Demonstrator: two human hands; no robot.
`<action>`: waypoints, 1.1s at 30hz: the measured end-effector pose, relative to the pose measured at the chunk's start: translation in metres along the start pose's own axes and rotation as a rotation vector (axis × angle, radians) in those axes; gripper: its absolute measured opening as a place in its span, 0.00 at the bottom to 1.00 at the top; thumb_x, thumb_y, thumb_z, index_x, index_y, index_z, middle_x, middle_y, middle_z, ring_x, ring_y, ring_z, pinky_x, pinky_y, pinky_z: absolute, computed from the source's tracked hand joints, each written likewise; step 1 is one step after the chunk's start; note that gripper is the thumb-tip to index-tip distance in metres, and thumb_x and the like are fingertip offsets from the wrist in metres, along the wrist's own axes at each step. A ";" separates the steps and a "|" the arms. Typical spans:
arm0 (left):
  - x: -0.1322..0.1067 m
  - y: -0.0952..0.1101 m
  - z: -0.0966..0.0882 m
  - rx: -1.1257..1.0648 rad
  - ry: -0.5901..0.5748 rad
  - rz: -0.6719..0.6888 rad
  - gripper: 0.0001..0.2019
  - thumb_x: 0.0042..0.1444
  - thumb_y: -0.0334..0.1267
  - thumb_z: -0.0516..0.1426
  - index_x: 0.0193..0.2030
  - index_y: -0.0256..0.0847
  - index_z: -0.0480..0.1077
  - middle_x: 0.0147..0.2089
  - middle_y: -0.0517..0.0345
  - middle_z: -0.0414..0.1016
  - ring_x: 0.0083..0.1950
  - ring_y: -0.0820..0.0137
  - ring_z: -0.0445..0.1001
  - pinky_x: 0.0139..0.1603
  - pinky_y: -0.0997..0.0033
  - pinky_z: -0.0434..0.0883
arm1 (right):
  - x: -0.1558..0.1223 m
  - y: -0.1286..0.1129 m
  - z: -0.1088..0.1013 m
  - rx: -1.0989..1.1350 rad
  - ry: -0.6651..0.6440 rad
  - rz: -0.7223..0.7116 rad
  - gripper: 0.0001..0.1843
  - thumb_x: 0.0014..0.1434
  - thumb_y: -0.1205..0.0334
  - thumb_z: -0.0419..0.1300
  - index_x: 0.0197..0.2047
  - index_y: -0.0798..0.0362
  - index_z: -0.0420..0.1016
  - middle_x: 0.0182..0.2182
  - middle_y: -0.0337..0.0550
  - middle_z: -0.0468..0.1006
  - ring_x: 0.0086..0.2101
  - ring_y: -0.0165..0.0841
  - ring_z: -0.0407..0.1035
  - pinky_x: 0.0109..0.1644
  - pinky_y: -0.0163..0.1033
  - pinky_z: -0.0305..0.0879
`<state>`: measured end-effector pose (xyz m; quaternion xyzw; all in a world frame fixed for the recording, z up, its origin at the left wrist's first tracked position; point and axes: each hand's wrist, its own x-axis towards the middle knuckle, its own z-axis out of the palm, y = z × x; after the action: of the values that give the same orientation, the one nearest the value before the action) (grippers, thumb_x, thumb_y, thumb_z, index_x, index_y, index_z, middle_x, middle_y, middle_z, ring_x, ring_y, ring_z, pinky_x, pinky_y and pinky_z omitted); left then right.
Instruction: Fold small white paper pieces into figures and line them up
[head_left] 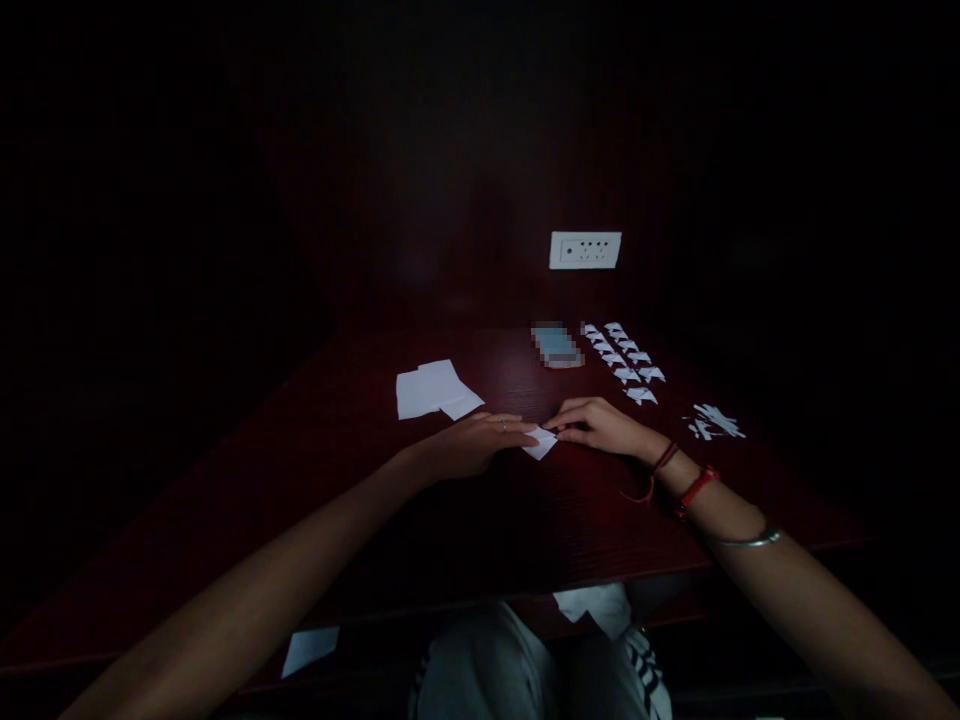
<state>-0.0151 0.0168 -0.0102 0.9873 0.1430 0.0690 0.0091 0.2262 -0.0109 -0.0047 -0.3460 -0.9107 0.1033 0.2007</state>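
Note:
A small piece of folded white paper [540, 446] lies on the dark red table in front of me, between my two hands. My left hand [480, 440] comes in from the left, its fingers straight and together over the paper's left part, with the thumb below them; a ring shows on one finger. At the paper's right corner, my right hand [596, 425] closes index finger and thumb on the edge. The fingertips hide parts of the folds. Loose white paper sheets [429, 391] overlap just beyond my left hand.
Small folded paper pieces [626, 358] stand in two rows at the back right. Near them are a blurred-out bluish rectangular object [556, 345] and a pile of thin paper strips [718, 421]. A wall socket [585, 250] sits above the table [300, 470]. Paper [309, 648] also lies below its front edge.

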 end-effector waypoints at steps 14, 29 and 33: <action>0.002 -0.008 0.000 -0.020 -0.026 -0.028 0.32 0.44 0.17 0.44 0.55 0.49 0.53 0.59 0.62 0.50 0.59 0.65 0.48 0.55 0.59 0.52 | 0.005 0.015 -0.001 0.203 -0.085 0.008 0.16 0.50 0.60 0.56 0.44 0.53 0.69 0.35 0.42 0.70 0.33 0.27 0.64 0.36 0.33 0.60; 0.010 0.001 0.001 0.005 0.025 0.011 0.25 0.51 0.22 0.46 0.56 0.43 0.52 0.55 0.55 0.57 0.54 0.67 0.57 0.51 0.65 0.56 | 0.019 0.010 0.015 0.006 0.118 0.038 0.09 0.55 0.64 0.49 0.31 0.57 0.68 0.28 0.41 0.70 0.29 0.27 0.63 0.35 0.32 0.57; 0.009 0.002 0.002 -0.023 0.055 0.009 0.26 0.51 0.21 0.45 0.56 0.43 0.51 0.53 0.54 0.59 0.53 0.69 0.58 0.50 0.67 0.56 | 0.021 0.010 0.019 -0.034 0.148 0.091 0.08 0.54 0.65 0.51 0.29 0.57 0.68 0.25 0.40 0.70 0.27 0.26 0.62 0.33 0.31 0.55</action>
<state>-0.0057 0.0172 -0.0110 0.9855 0.1378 0.0977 0.0159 0.2094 0.0097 -0.0193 -0.3973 -0.8782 0.0710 0.2566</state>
